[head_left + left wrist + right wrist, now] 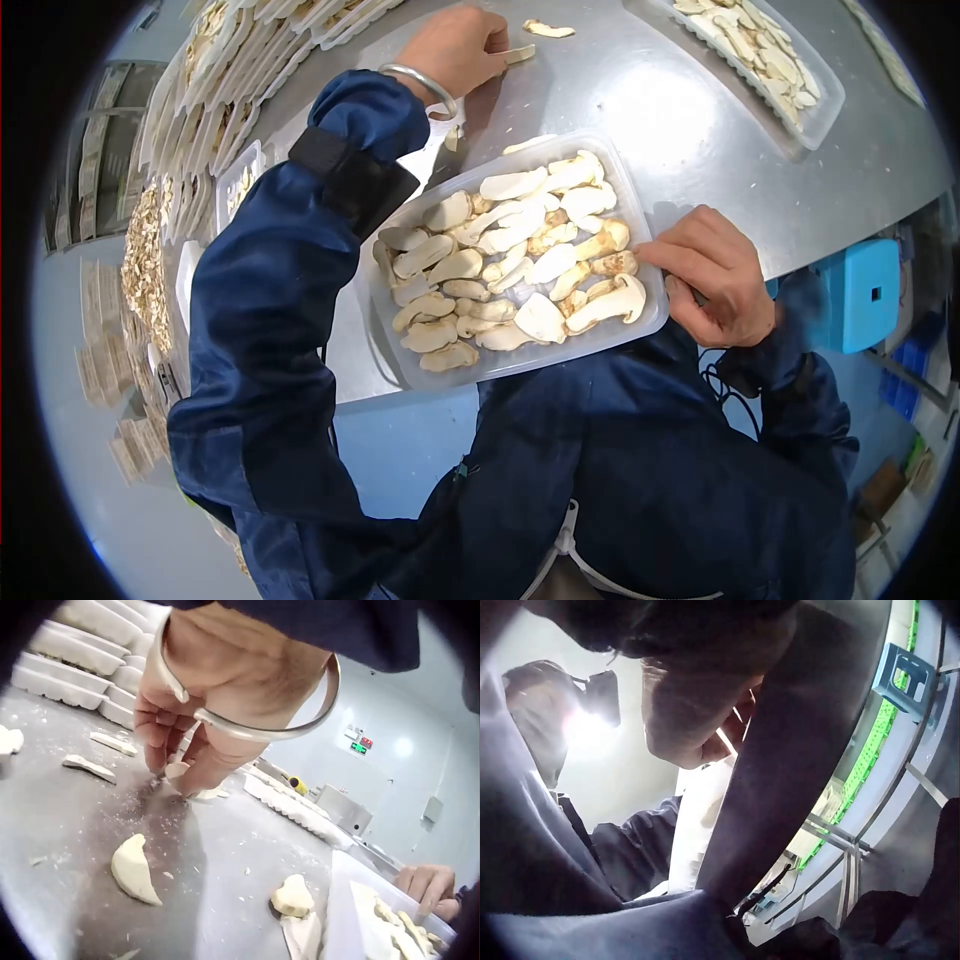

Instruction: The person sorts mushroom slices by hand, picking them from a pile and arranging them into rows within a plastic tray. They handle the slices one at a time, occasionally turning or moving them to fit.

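Note:
A clear plastic tray [612, 168] lies at the table's near edge, filled with rows of pale mushroom slices [540, 318]. Beyond its far left corner my left hand [455, 48] reaches down to the tabletop. Its thumb and fingertips pinch a mushroom slice [177, 771], seen in the left wrist view. Another slice [548, 29] lies just past that hand. At the tray's right side, my right hand [718, 278] grips the rim with thumb and fingers. The right wrist view shows that hand [697, 712] dark against the light, most fingers hidden.
Stacked white trays [215, 70] of slices rise at the far left. A second filled tray [820, 110] stands at the far right of the metal table [720, 190]. Loose slices, such as a curved one [133, 870], lie left of my tray. A blue stool [865, 295] stands off the right edge.

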A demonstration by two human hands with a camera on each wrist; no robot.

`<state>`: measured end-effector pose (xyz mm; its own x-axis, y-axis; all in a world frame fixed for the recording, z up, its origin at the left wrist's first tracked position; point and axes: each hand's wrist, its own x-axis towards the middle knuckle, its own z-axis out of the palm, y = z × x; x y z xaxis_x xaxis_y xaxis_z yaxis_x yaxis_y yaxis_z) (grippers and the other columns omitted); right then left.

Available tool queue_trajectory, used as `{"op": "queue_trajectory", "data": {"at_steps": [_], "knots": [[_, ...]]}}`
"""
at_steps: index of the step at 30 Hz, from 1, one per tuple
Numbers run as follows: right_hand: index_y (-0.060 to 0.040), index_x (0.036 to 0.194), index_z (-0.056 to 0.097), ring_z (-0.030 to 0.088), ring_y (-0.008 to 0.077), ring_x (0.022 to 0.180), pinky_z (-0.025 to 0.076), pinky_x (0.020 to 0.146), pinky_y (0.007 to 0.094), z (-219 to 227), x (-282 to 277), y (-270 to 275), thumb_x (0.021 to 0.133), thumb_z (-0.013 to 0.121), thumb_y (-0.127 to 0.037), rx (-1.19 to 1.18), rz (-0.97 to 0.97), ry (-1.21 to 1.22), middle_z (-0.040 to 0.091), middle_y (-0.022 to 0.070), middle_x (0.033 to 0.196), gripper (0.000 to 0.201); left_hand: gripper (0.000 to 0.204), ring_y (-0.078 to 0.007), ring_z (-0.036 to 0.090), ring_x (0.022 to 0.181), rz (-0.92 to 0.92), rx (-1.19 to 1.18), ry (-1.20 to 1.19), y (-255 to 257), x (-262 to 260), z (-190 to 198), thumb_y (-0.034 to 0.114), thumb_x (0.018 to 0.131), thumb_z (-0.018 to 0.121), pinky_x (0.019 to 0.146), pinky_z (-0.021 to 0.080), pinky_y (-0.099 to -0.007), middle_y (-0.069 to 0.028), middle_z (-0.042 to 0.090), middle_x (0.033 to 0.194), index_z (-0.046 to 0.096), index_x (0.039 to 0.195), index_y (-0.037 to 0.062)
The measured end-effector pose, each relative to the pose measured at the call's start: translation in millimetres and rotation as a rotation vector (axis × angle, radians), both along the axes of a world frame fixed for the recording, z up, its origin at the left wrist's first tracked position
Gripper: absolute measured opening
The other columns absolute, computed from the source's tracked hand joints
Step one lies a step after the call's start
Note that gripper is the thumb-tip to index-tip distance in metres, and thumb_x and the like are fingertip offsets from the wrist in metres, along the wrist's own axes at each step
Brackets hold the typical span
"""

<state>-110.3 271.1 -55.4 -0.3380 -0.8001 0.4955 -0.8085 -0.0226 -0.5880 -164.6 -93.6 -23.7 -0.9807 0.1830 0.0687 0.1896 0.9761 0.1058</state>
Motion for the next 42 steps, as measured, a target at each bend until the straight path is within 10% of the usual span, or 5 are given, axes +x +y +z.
{"op": "queue_trajectory", "data": {"at_steps": [4,13,30,38,42], "knots": [[0.002,0.118,0.068,0.054,0.0281,0.07,0.045,0.064,0.0375,0.6,0.6,1.1,0.065,0.06,0.005,-0.02,-0.037,-0.021,0.063,0.0122,0.082,0.054,0.019,-0.008,0.063,0.07,0.012,0.413,-0.17,42.1,51.7,43.9,0.015,0.092,0.073,0.064,0.052,-0.0275,-0.0062,0.072,0.078,0.075,0.102,-0.001],[0.0042,0.122,0.064,0.053,0.028,0.068,0.044,0.063,0.0373,-3.6,0.4,-0.5,0.065,0.059,0.006,-0.032,-0.034,0.03,0.06,0.0122,0.079,0.057,0.008,-0.0169,0.065,0.072,0.039,0.812,-0.486,122.1,135.2,29.6,0.002,0.091,0.07,0.068,0.052,-0.03,-0.0088,0.07,0.083,0.074,0.098,-0.0008],[0.0036,0.122,0.065,0.052,0.0273,0.067,0.043,0.063,0.0374,-1.2,1.1,-0.7,0.064,0.059,0.007,-0.039,-0.04,0.005,0.059,0.0113,0.077,0.058,0.009,-0.0225,0.069,0.075,-0.106,0.468,-0.233,122.8,133.0,32.6,0.007,0.087,0.072,0.069,0.054,-0.0319,-0.0124,0.071,0.086,0.071,0.095,0.0018],[0.0038,0.121,0.065,0.052,0.0273,0.067,0.043,0.062,0.0374,-2.0,1.1,-1.3,0.064,0.059,0.009,-0.049,-0.07,0.006,0.058,0.0114,0.075,0.057,0.028,-0.023,0.071,0.082,0.142,0.058,0.157,-77.1,12.0,4.4,0.014,0.088,0.072,0.075,0.056,-0.0343,-0.015,0.075,0.094,0.074,0.114,0.0028],[0.0038,0.12,0.065,0.052,0.0281,0.067,0.043,0.062,0.0376,-1.3,0.0,-0.9,0.064,0.059,0.009,-0.038,-0.067,-0.008,0.058,0.0116,0.075,0.057,0.029,-0.0252,0.069,0.081,0.163,0.032,0.117,-55.8,-4.2,-6.0,0.018,0.085,0.074,0.076,0.055,-0.0372,-0.014,0.073,0.091,0.074,0.111,0.003]]}}
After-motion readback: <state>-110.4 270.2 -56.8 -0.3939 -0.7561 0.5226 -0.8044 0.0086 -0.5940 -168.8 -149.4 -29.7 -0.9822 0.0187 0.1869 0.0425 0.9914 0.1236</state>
